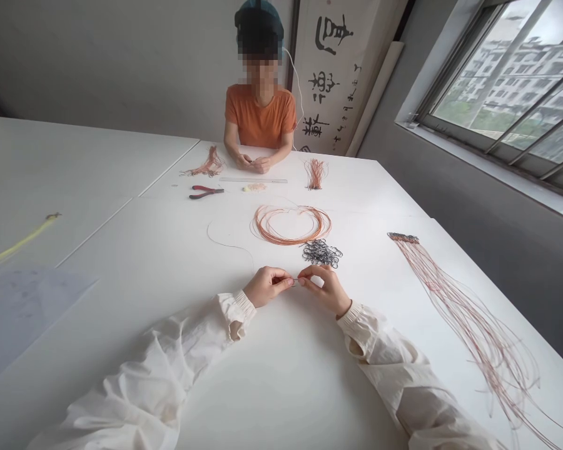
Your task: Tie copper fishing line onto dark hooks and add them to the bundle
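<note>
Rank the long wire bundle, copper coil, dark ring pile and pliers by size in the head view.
Long wire bundle, partly from nearness to the camera; copper coil; dark ring pile and pliers, too alike to rank.

Bright daylight from the grey-framed window (497, 87) at upper right washes out the sky; faint, soft shadows lie beneath the left hand (266, 286) and right hand (324, 289), and the wide lens bends the white table (286, 381) toward the frame's edges.

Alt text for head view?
A person's left hand and right hand pinch a small item over a white table, near a coil of copper wire and a pile of dark metal rings. A co-worker in an orange shirt sits opposite.
</note>
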Motion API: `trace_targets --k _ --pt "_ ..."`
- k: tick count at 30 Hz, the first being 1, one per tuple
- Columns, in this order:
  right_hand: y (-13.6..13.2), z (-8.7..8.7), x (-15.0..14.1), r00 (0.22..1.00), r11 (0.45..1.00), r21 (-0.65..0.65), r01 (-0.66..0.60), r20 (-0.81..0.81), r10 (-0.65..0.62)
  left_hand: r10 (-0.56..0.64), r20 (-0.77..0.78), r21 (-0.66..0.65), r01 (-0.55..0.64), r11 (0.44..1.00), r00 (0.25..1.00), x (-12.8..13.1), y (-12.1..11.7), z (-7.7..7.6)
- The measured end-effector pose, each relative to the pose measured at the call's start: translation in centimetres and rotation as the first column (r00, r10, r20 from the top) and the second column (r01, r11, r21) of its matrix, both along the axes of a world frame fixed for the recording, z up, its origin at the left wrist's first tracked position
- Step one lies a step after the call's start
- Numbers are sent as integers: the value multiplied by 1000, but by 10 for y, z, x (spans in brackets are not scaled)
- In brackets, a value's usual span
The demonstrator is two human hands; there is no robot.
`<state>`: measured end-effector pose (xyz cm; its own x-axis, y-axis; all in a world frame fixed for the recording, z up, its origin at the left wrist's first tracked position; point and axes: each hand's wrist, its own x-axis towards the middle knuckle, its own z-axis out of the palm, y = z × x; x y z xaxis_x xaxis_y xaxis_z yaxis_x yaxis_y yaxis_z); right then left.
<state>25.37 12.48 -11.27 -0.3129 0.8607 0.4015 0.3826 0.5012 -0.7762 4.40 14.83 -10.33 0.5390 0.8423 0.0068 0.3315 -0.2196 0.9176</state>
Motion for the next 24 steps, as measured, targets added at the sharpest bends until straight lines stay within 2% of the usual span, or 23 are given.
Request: trace_targets --k 6,10,18,24 --pt "-2 -3 -4 1000 1000 -4 -10 24 10 -21 -76 82 27 996 997 -2 1 12" --pt "-5 -3 -4 998 1000 -1 -1 56 1 -51 -115 57 58 997 992 -5 1 18" --pt "-8 2 -5 996 1000 -7 -7 89 8 -88 -127 -60 81 995 988 -2 -3 15" --pt "-8 -1 -5 999 1000 -21 16 49 -15 -41 -98 -43 37 998 994 -3 -1 14"
